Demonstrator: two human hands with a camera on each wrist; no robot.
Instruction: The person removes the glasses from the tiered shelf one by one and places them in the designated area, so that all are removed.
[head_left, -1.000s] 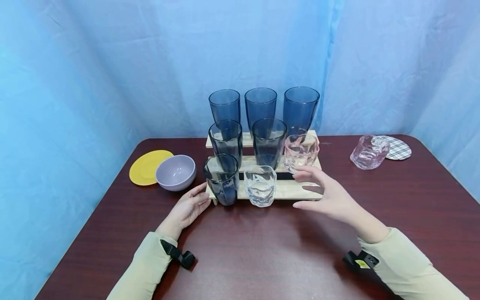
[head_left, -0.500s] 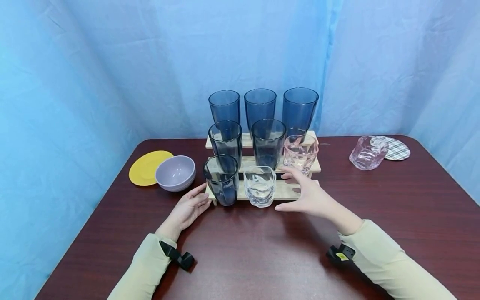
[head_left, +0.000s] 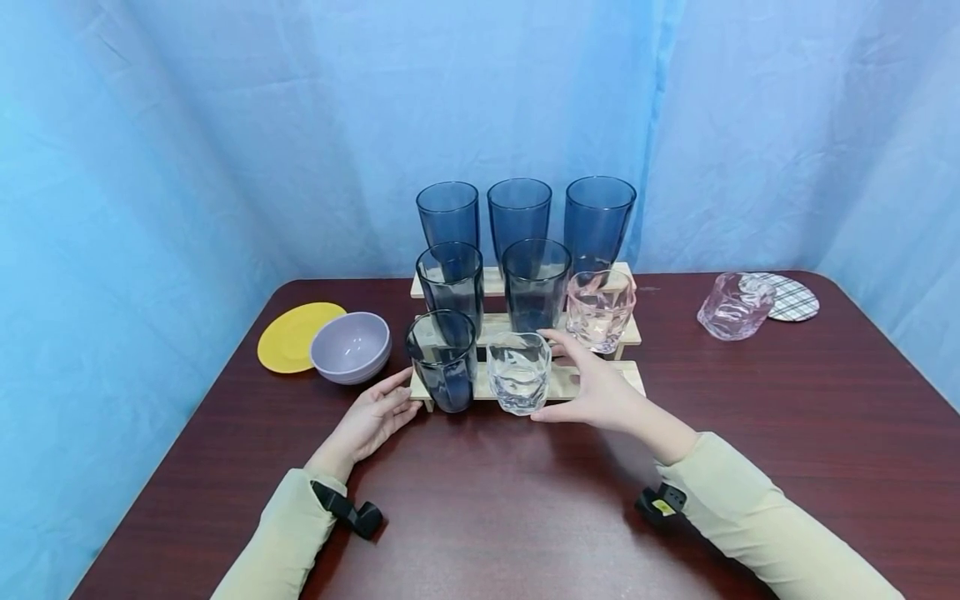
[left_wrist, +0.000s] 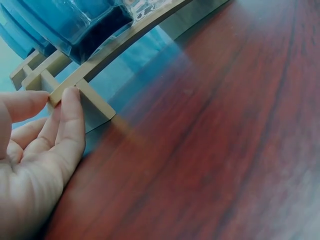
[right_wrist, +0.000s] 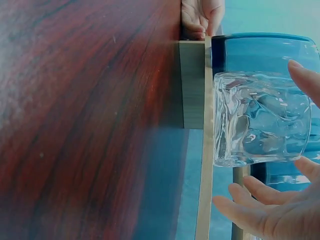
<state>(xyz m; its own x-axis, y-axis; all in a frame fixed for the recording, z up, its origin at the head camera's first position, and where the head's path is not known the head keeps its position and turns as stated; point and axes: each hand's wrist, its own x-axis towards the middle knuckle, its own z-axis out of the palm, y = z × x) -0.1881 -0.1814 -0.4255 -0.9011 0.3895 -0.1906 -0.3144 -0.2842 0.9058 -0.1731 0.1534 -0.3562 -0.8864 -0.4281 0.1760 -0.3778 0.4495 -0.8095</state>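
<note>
A three-step wooden rack stands mid-table. My left hand pinches the left end of its lowest step, thumb above and fingertips below in the left wrist view. On that step, a dark blue tumbler is at the left and a clear rippled glass beside it. My right hand reaches around the clear glass's right side with thumb and fingers spread. In the right wrist view, one fingertip is right at that glass's rim, and the thumb overlaps its far side.
Several blue tumblers and a pink glass fill the upper steps. A purple bowl and yellow plate lie left. Another pink glass sits tilted beside a checked coaster at right. Blue curtains hang behind.
My right hand has moved left along the lowest step, from near the pink glass to the clear glass. My left hand has stayed at the rack's end.
</note>
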